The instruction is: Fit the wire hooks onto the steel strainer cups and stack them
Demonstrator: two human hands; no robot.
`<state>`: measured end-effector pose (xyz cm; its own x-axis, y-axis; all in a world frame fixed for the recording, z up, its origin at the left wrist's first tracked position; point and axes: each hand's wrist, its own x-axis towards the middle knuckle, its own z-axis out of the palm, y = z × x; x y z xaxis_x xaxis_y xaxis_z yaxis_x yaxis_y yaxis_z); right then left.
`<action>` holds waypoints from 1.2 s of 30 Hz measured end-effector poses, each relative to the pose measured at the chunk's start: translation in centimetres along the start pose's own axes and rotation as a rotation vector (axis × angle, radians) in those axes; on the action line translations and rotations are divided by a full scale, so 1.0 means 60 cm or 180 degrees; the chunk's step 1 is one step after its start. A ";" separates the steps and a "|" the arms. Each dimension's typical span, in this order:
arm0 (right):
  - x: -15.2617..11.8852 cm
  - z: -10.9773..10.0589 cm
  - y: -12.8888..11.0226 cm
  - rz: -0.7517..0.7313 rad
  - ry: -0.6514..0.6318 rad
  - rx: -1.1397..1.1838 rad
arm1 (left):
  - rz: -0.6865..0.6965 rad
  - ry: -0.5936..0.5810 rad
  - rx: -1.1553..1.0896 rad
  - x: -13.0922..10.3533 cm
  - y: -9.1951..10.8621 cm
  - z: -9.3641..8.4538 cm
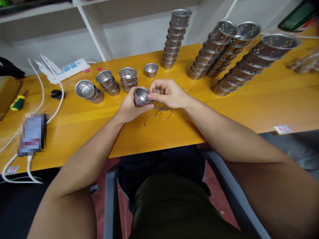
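Two bare hands at work on a perforated metal cup (141,96) above the wooden table (179,132)
From where I stand, the left hand (129,107) has its fingers and thumb wrapped round the cup, tilted with its mouth towards the right hand (168,94), whose thumb and fingertips are pinched together at the rim; whether they grip anything, I cannot tell. Thin, curly wires (161,118) lie on the table just below that hand. Beyond the hands sits a lone cup (151,70), with short stacks (109,83) of similar cups to its left and tall, leaning stacks (173,41) to its right. Over on the far left are a phone (32,134) with a white cable plugged in, a yellow-and-green-handled tool (18,103) and a white power strip (72,69)
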<state>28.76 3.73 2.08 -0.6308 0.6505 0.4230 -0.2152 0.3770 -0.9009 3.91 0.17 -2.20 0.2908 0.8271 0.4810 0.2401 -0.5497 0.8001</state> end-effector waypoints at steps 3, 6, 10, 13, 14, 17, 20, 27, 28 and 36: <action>0.000 0.002 -0.005 0.0112 0.0054 -0.0065 | 0.0060 0.0023 0.0101 -0.002 -0.002 0.000; -0.001 0.005 -0.008 0.0172 0.0061 -0.0095 | -0.0001 0.0036 0.0168 -0.003 -0.001 -0.003; -0.001 0.007 -0.007 0.0116 0.0063 -0.0098 | -0.0035 0.0006 0.0191 -0.003 0.000 -0.005; -0.003 0.007 -0.007 0.0099 0.0024 -0.0136 | 0.0028 -0.0004 0.0227 -0.004 -0.002 -0.004; -0.004 0.007 -0.007 0.0083 0.0038 -0.0171 | 0.0064 0.0002 0.0247 -0.004 -0.004 -0.004; -0.009 0.004 -0.008 -0.0056 0.0310 -0.0412 | 0.0179 0.0095 0.0296 -0.003 -0.015 -0.003; -0.014 -0.003 -0.007 -0.0327 0.0610 -0.0891 | 0.0241 0.0264 0.0329 0.000 -0.026 -0.006; -0.026 -0.004 0.005 -0.0863 0.0213 -0.1986 | 0.0175 0.0378 0.0229 0.002 -0.029 -0.009; -0.026 -0.001 0.007 -0.0896 0.0149 -0.2030 | 0.0197 0.0346 0.0170 0.002 -0.028 -0.009; -0.024 0.008 0.016 -0.0817 0.0247 -0.1858 | 0.0266 0.0191 0.0184 -0.001 -0.032 -0.007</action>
<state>29.13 2.81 0.57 -0.5527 0.5294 0.6437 0.1027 0.8097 -0.5777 3.04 1.24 -3.64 0.2566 0.7826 0.5672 0.2709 -0.6215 0.7351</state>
